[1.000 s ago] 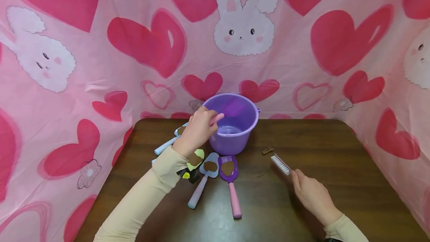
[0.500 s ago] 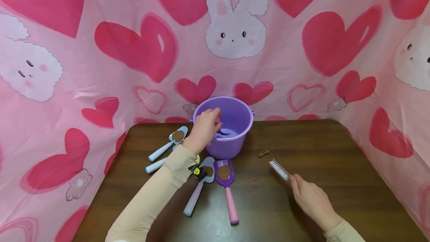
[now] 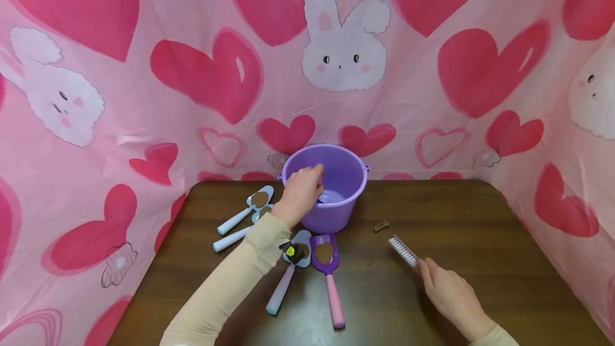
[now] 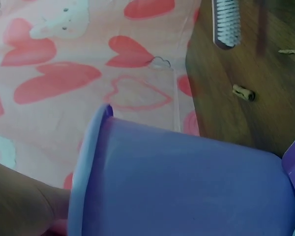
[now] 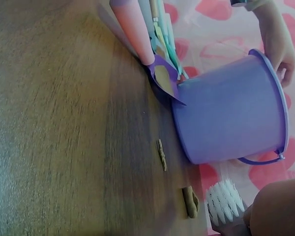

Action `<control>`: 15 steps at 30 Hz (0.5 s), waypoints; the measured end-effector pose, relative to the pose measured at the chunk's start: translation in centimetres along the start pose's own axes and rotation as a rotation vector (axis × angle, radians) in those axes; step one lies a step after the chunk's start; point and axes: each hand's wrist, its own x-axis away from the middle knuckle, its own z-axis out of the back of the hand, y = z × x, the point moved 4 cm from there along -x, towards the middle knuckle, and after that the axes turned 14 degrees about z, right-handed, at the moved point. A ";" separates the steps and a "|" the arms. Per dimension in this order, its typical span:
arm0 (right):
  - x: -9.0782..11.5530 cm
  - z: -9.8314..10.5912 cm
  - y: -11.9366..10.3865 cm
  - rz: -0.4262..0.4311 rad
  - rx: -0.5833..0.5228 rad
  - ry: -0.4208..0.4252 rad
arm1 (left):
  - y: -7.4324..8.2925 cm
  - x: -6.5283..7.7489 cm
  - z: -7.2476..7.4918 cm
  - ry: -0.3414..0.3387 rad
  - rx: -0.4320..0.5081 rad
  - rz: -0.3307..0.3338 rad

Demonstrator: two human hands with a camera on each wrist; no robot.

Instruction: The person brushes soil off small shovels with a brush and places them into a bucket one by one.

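My left hand (image 3: pixel 301 192) reaches over the near-left rim of the purple bucket (image 3: pixel 329 219), fingers curled and pointing down inside. A pink-handled toy shovel that it grips is hidden now behind the hand and the bucket wall. My right hand (image 3: pixel 451 292) grips a scrub brush (image 3: pixel 405 251) with white bristles, held above the table on the right. In the right wrist view, the brush (image 5: pixel 225 202) shows close to a rolled brown piece (image 5: pixel 190 201). A purple toy shovel (image 3: pixel 331 266) with a pink handle lies in front of the bucket, a brown patch on its blade.
Several other toy shovels lie left of the bucket, among them a pale blue one (image 3: pixel 234 220) and a grey-blue one (image 3: pixel 283 287), partly under the left sleeve. A thin brown scrap (image 3: pixel 372 262) rests on the dark wooden table (image 3: pixel 504 239). A pink heart-print cloth (image 3: pixel 408 105) hangs behind.
My left hand has gone from holding the pink handle above the rim to down inside the bucket, forearm shifting right. The right hand with the brush has stayed nearly still. The view shifted slightly.
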 end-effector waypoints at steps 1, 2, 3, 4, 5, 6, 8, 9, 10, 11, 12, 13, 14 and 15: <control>0.1 0.0 0.0 -0.002 0.001 -0.003 | 0.0 0.2 -0.1 0.004 -0.020 0.000; 0.1 0.0 -0.1 -0.001 0.004 -0.001 | 0.0 0.4 -0.2 0.013 -0.042 0.000; 0.2 0.0 -0.1 0.000 0.008 -0.001 | 0.0 0.5 -0.3 0.018 -0.063 0.004; 0.2 0.0 -0.1 0.001 0.010 -0.002 | -0.1 0.6 -0.4 0.020 -0.070 0.009; 0.3 0.0 -0.2 0.004 0.011 0.001 | -0.1 0.6 -0.4 0.024 -0.072 0.015; 0.3 0.0 -0.2 0.005 0.013 0.001 | -0.2 0.7 -0.4 0.025 -0.069 0.022; 0.3 0.0 -0.2 0.008 0.017 0.002 | -0.3 0.8 -0.4 0.021 -0.057 0.028; 0.4 -0.1 -0.2 0.006 0.017 -0.005 | -0.4 0.8 -0.3 0.017 -0.046 0.028; 0.4 -0.1 -0.2 0.004 0.020 -0.007 | -0.4 0.9 -0.2 0.015 -0.036 0.026; 0.4 -0.1 -0.2 0.002 0.022 -0.009 | -0.4 1.0 -0.1 0.014 -0.033 0.024; 0.5 -0.1 -0.2 -0.001 0.025 -0.015 | -0.4 1.1 0.0 0.013 -0.034 0.026; 0.5 0.0 -0.1 -0.003 0.027 -0.020 | -0.5 1.2 0.2 0.015 -0.038 0.031; 0.6 0.0 -0.1 -0.005 0.030 -0.024 | -0.5 1.4 0.3 0.021 -0.040 0.037; 0.6 0.1 -0.1 -0.002 0.037 -0.024 | -0.6 1.5 0.5 0.030 -0.043 0.045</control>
